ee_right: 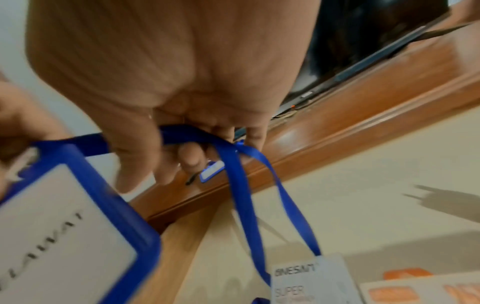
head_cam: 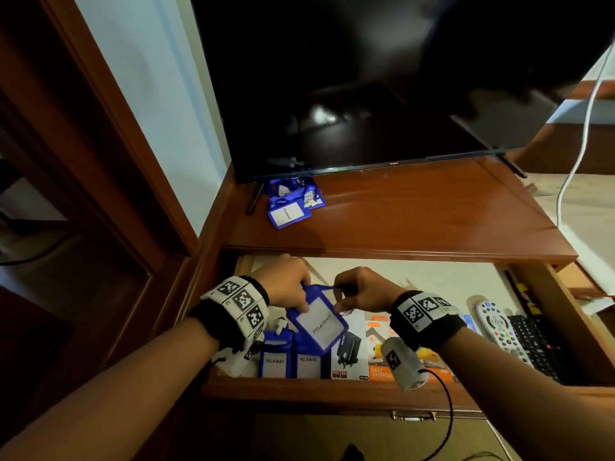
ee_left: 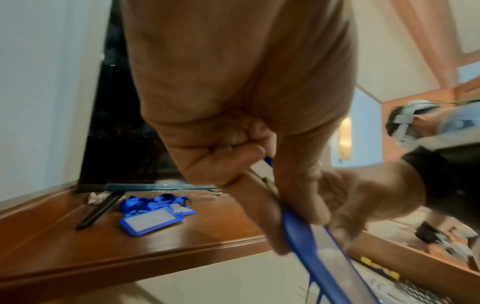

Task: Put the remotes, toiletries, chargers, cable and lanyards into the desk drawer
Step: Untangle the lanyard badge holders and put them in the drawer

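Observation:
Over the open drawer I hold one blue lanyard with a "PELAWAT" badge. My left hand pinches the badge's top edge. My right hand grips the gathered blue strap, which hangs in a loop beneath it. Two more blue badges stand at the drawer's front left. Charger boxes lie beside them, and remotes lie at the right. A pile of blue lanyards sits on the desktop by the TV foot.
A black TV stands on the wooden desktop behind the drawer. A white cable hangs at the right. A wooden door frame is on the left. The drawer's back part shows its pale lining.

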Available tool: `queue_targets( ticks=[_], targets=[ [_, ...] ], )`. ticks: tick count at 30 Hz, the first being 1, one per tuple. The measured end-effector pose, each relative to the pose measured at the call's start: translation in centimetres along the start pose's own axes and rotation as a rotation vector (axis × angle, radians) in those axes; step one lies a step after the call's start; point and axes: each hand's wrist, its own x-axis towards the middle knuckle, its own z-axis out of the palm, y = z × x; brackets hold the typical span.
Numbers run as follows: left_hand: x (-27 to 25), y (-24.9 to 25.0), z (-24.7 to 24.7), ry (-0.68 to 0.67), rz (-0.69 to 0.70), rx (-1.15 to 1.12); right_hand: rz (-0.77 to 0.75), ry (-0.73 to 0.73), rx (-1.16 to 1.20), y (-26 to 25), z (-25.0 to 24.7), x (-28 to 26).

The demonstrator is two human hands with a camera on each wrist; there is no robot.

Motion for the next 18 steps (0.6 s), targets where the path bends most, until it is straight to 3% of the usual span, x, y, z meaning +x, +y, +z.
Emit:
queue_targets(
  ticks=[4,8,11,14,18],
  targets=[
    [-0.6,-1.5,0.1,0.166,-0.134,-0.151,0.180,0.314,-0.352,3.1,0.0,1.0],
    [-0.8,-2.3,0.7,0.224,-0.203,-0.403,0.342,0.488,-0.078,3.1,0.1,2.0],
    [-1.2,-2.5,0.8,0.262,-0.201,-0.730,0.251,0.623,0.062,1.7,0.2,2.3],
    [-2.0,-2.1,0.5,0.276,-0.187,-0.976,0.117,0.625,0.217,-0.1,0.3,1.9],
    [-2.3,-2.1,0.6,0.279,-0.169,-1.096,0.052,0.507,0.361,-1.4,0.5,0.8]
  ],
)
